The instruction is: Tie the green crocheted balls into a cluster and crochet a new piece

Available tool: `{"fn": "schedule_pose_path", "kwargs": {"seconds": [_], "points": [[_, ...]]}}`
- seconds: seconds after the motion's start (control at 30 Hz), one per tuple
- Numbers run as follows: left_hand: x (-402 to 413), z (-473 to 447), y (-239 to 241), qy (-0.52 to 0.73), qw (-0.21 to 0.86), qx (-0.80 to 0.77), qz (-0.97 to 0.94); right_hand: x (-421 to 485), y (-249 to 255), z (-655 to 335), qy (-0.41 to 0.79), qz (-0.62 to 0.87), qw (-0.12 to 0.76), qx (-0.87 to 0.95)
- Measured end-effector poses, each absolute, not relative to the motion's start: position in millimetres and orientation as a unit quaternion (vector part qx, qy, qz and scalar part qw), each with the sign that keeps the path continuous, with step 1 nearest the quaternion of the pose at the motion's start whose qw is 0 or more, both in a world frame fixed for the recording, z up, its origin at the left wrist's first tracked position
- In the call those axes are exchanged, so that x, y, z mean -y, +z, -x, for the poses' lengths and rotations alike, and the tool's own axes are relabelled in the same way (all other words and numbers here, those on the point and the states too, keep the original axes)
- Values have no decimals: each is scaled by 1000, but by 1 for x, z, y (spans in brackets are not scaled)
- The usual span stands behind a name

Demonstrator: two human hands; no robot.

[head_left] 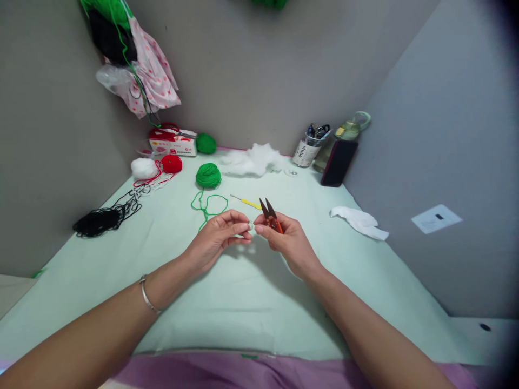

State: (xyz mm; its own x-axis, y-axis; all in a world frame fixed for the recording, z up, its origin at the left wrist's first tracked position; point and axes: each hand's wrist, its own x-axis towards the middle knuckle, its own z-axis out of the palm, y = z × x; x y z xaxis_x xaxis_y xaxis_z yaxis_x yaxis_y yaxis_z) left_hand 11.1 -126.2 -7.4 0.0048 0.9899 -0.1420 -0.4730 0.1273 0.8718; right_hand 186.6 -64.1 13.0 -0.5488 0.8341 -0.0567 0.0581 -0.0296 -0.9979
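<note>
My left hand [217,240] and my right hand [286,242] meet over the middle of the pale green table [227,302]. Both pinch a small white piece [250,227] between their fingertips. My right hand also holds orange thread snips [271,215], blades pointing up and away. A green yarn strand [207,205] runs from near my left hand to a green yarn ball [208,175]. A yellow-handled crochet hook [247,202] lies just beyond my hands.
White stuffing [253,159], a red yarn ball [172,163], a white ball [143,168], black yarn [101,219], a box [172,143], a second green ball [206,143], a pen cup [307,148], a bottle [344,135], a dark phone [339,162], and a white cloth [359,221] lie around. Walls enclose three sides.
</note>
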Motion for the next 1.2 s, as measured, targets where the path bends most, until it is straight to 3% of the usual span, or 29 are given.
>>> {"fn": "schedule_pose_path", "kwargs": {"seconds": [0.37,0.77,1.2], "points": [[126,-13,-9,571,609,-423,-353,63,10,-187,630,366,291,620],[133,-25,-15,604,421,-480,-477,65,6,-181,756,328,278,493],[134,-26,-15,614,414,-472,-479,69,11,-181,766,327,280,478]]}}
